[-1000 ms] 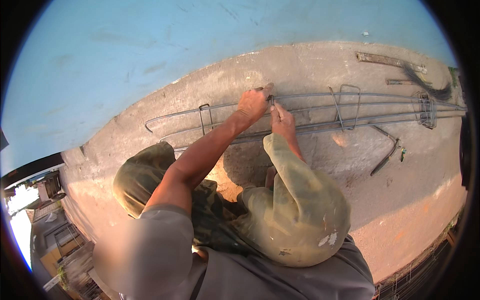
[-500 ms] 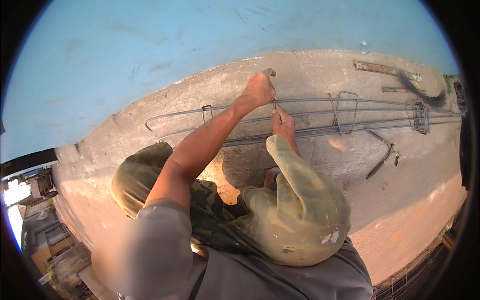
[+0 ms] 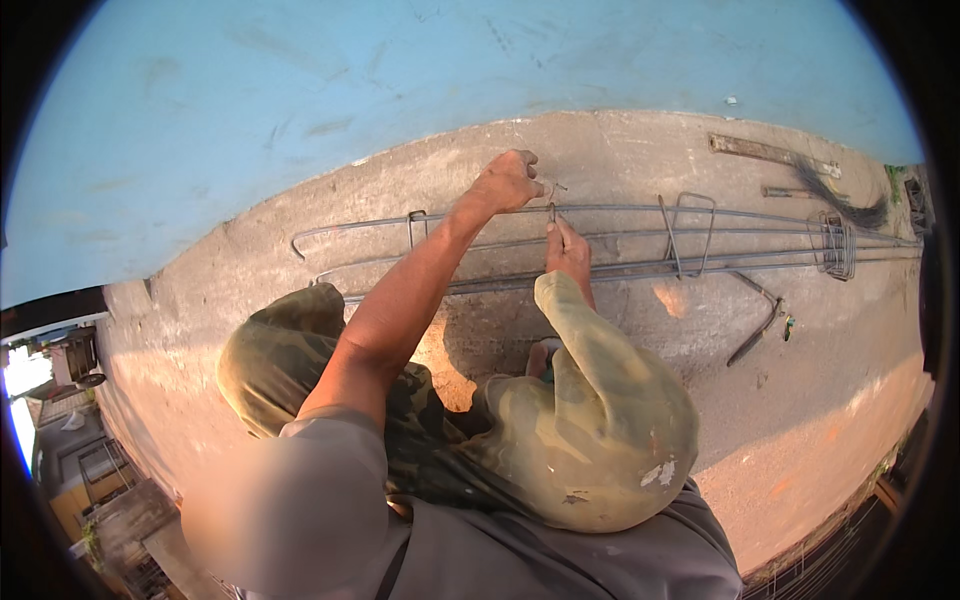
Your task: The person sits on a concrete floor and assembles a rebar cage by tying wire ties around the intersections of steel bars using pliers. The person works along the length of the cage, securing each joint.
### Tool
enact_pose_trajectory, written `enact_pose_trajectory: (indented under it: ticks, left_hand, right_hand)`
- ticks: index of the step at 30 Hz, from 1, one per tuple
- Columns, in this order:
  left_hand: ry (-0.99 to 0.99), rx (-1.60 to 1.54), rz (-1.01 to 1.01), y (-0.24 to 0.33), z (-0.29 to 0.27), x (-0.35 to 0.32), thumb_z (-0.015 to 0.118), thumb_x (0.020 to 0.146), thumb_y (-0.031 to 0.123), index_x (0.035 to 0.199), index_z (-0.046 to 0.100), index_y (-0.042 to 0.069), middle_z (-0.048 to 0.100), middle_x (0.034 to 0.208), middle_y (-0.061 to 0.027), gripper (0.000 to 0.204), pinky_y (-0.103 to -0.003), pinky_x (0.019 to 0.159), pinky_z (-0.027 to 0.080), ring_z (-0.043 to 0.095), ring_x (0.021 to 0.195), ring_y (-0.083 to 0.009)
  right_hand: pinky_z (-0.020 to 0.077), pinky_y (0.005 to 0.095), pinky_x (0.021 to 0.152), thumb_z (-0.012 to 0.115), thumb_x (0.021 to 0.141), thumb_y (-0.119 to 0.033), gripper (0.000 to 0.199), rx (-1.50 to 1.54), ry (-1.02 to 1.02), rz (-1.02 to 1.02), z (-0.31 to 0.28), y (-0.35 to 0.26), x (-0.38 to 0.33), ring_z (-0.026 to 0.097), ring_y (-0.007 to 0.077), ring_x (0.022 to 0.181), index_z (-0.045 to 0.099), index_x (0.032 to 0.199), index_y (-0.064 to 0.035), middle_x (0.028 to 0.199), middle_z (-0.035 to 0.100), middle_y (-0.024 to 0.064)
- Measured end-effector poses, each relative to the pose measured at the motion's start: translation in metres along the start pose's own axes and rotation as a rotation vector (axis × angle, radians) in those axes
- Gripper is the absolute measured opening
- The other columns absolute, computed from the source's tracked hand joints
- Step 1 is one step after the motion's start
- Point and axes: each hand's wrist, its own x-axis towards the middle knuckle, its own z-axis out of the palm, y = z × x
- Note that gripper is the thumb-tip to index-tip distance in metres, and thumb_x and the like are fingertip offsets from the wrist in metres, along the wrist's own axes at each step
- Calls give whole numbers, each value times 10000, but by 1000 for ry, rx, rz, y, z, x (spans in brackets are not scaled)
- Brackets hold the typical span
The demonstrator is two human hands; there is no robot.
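Note:
Long steel rebars run left to right across the ground in front of my knees. My left hand is just beyond the farthest bar, with its fingers curled. A thin wire-like piece sticks out at its fingertips; its other end is hidden. My right hand is on the near side of that bar, fingertips pinching the upright end of a steel stirrup against it. Most of this stirrup is out of sight behind the hand. Another stirrup hangs on the bar to the left, beside my left forearm.
To the right, a larger tilted stirrup and a bunch of stirrups sit around the bars. A bent metal tool lies nearer. Dark tie wire and a flat plank lie by the blue wall.
My left hand has shifted slightly left, away from the stirrup, and the thin piece now shows at its fingertips. My right hand stays at the stirrup.

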Motion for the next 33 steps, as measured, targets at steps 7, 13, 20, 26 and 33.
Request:
enact_pose_trajectory:
  ticks: [7, 13, 20, 26, 33]
  left_hand:
    - [-62, -321, 6, -15, 28, -15, 708, 840, 145, 984, 752, 19, 730, 966, -144, 196, -377, 793, 537, 685, 885, -242]
    - [61, -288, 183, -17, 38, -18, 721, 804, 59, 941, 723, -10, 706, 954, -128, 153, -344, 799, 526, 667, 880, -204]
    - [25, -282, 198, -22, 32, -29, 751, 783, 115, 909, 727, 35, 703, 946, -96, 151, -368, 783, 521, 671, 873, -220]
    - [99, -262, 72, -7, 34, -31, 725, 790, 122, 882, 734, 55, 708, 930, -64, 115, -367, 774, 521, 673, 839, -245]
    - [177, -204, 222, -11, 43, -30, 680, 787, 105, 887, 723, 43, 682, 909, -87, 125, -382, 717, 523, 667, 787, -284]
  right_hand:
    - [485, 411, 770, 502, 981, -200, 348, 23, 59, -49, 7, 8, 3, 655, 340, 833, 610, 1220, 29, 896, 643, 276]
    - [503, 455, 766, 530, 944, -158, 260, -407, -149, -57, -32, -8, 8, 667, 383, 889, 642, 1083, 30, 919, 663, 249]
    - [512, 483, 740, 563, 893, -79, 95, -985, -440, -596, -51, -88, 58, 653, 392, 844, 606, 880, 5, 818, 637, 209]
    - [501, 482, 713, 574, 903, -104, 107, -980, -672, -249, -57, -74, 146, 617, 384, 761, 618, 901, -7, 822, 639, 185]
    - [426, 367, 542, 598, 926, -180, 165, -410, -670, 185, -70, -87, 64, 519, 199, 588, 589, 878, -22, 728, 587, 81]
